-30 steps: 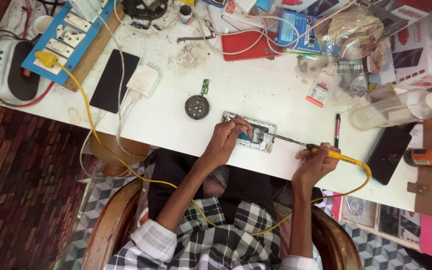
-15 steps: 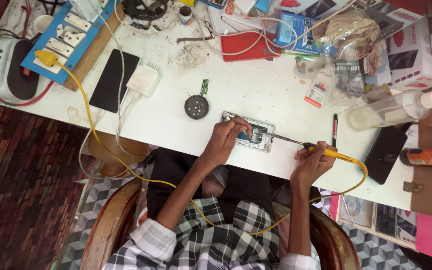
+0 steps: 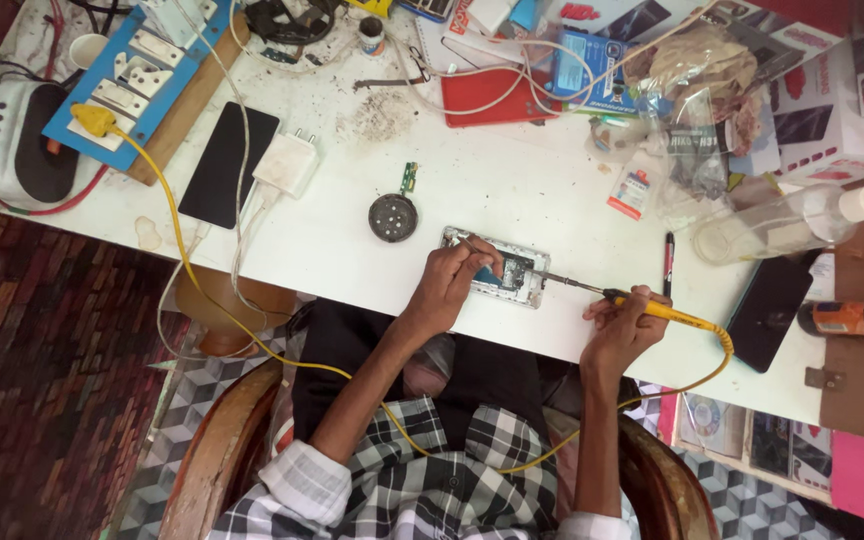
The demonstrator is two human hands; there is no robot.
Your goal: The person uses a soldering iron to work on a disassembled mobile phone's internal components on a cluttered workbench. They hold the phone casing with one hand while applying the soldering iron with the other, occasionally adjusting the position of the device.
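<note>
An opened phone (image 3: 514,268) with its insides showing lies near the front edge of the white table (image 3: 512,190). My left hand (image 3: 445,288) rests on the phone's left end and pinches a thin metal tool (image 3: 468,243) over it. A yellow-handled soldering iron (image 3: 674,316) is gripped in my right hand (image 3: 620,326), to the right of the phone. The iron's thin metal tip (image 3: 557,280) reaches the phone's right edge. Its yellow cord (image 3: 192,270) loops down past my lap and runs up to the power board.
A round black part (image 3: 393,216) and a small green circuit strip (image 3: 409,178) lie left of the phone. A black pen (image 3: 668,263), a clear spray bottle (image 3: 787,226) and a dark phone (image 3: 767,312) sit to the right. A black phone (image 3: 227,165), white charger (image 3: 288,163), blue socket board (image 3: 132,80) and clutter fill the back.
Both hands stay on the opened phone with the tool and the soldering iron; only a slight shift of the view is visible.
</note>
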